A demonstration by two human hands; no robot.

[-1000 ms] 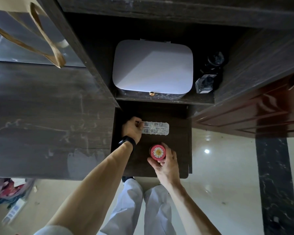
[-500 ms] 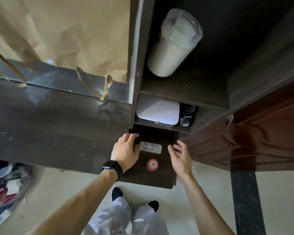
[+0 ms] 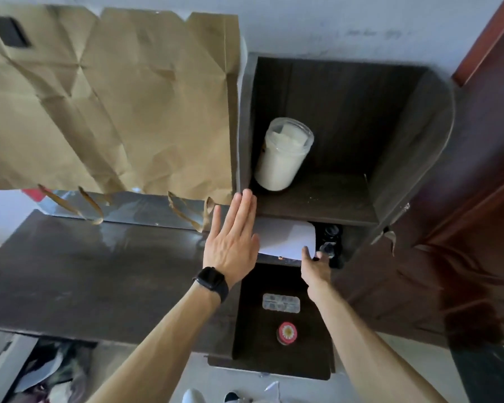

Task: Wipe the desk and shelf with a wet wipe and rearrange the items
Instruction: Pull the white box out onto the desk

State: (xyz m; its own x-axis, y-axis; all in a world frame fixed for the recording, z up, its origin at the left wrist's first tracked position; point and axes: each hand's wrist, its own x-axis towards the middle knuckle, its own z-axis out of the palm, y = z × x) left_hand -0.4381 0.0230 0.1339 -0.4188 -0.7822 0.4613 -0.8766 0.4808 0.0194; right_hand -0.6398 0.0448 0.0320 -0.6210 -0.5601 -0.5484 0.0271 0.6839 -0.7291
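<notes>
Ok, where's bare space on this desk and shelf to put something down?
The desk top left of the left hand is bare. The top shelf is free right of the white jar. The middle shelf is crowded: white box, dark bottles.

Bare forearms; black smartwatch (image 3: 211, 282) with black band on left wrist; light-coloured trousers (image 3: 191, 397) below.

A dark brown wood-grain desk (image 3: 85, 271) and shelf (image 3: 317, 199) hold a white jar (image 3: 282, 158), white box (image 3: 285, 239), brown paper bag (image 3: 114, 97), and red tin (image 3: 287, 332) with a white daisy.
</notes>
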